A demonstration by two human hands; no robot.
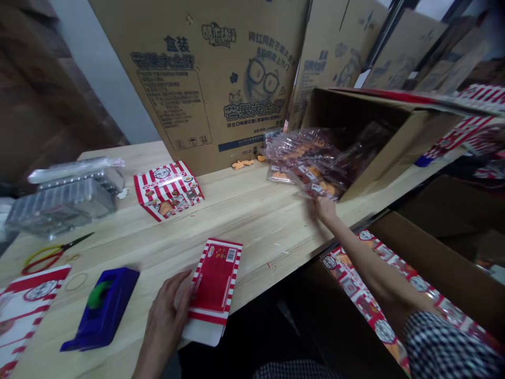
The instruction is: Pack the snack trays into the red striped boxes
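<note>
My left hand (pixel 168 310) is closed on the left edge of a small red-and-white striped paper box (pixel 216 276) at the table's front edge. The box has a barcode on its printed side and a white flap at the near end. Out to the right, my right hand (pixel 325 209) pinches the lower edge of a clear plastic snack packet (pixel 315 179). Several similar packets with orange-brown pieces (pixel 300 150) spill from an open cardboard carton (pixel 379 171) lying on its side. The fingertips are partly blurred there.
A blue tape dispenser (pixel 106 308), scissors (pixel 57 252) and clear plastic trays (pixel 63 205) are at left. A folded striped box (pixel 169 189) stands before a large printed carton (pixel 221 79). Below the right table edge is a carton with striped boxes (pixel 366 300).
</note>
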